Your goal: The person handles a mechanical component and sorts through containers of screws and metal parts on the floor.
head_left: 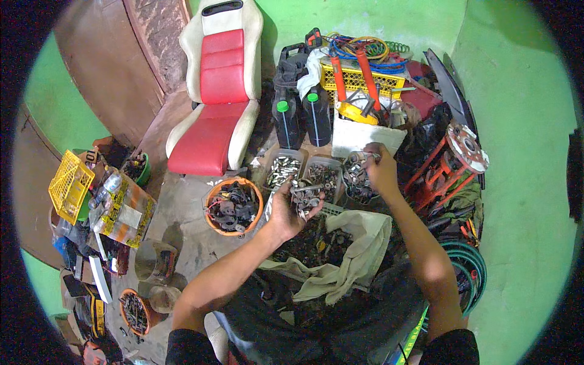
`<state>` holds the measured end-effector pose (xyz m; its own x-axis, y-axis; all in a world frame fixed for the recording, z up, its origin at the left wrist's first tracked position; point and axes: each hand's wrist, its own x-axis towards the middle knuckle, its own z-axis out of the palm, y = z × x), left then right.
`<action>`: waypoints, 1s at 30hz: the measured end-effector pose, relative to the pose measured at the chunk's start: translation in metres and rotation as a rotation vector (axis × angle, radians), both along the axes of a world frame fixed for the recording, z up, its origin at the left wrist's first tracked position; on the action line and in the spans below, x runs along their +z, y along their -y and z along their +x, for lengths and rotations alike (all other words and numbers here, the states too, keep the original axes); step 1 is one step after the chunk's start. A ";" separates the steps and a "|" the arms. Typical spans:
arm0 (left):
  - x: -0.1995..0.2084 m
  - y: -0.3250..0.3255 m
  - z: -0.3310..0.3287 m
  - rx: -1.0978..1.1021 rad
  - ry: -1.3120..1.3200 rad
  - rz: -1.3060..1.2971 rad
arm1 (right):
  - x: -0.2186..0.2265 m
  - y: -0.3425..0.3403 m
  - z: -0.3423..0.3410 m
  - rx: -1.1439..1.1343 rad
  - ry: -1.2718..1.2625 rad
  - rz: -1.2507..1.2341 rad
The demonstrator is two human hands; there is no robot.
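My left hand (286, 218) is palm up and cupped around a handful of bolts (307, 198), with other metal pieces among them. It is above the near edge of the containers. My right hand (382, 171) is over the right-hand container of metal hardware (360, 185), its fingers closed. A small metal piece shows at the fingertips; its kind cannot be made out. Beside it stand a tub of dark screws (322, 175) and a clear tub of shiny silver fasteners (284, 170). Closer to me, a beige cloth (368, 240) lies around a pile of dark hardware (322, 243).
An orange bucket of black parts (234, 207) stands left of the tubs. Behind them are dark bottles with green caps (316, 125) and a white box (365, 137) of tools. A red and white car seat (213, 121) stands farther back. Right lies a coiled green hose (465, 267).
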<state>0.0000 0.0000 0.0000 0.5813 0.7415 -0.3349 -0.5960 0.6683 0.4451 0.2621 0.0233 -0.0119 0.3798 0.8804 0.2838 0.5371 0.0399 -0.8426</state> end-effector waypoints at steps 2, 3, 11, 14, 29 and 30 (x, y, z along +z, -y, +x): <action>0.006 0.002 -0.007 0.013 -0.063 0.043 | 0.027 0.018 -0.032 0.093 0.206 0.159; 0.009 0.010 -0.004 0.018 -0.087 0.046 | 0.032 0.033 -0.039 0.148 0.246 0.173; 0.029 0.016 -0.006 -0.018 -0.094 0.161 | 0.092 0.091 -0.093 0.656 0.439 0.336; 0.031 0.021 -0.004 -0.023 -0.116 0.146 | 0.086 0.096 -0.093 0.698 0.400 0.309; 0.034 0.029 -0.007 -0.018 -0.101 0.132 | 0.081 0.087 -0.103 0.619 -0.179 -0.036; 0.028 0.027 -0.008 -0.094 -0.031 0.149 | 0.073 0.084 -0.102 0.592 -0.172 -0.035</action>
<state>-0.0082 -0.0273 0.0284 0.6416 0.7272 -0.2440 -0.5186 0.6456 0.5605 0.1598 -0.0612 0.0615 -0.1386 0.9635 0.2290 0.2882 0.2604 -0.9215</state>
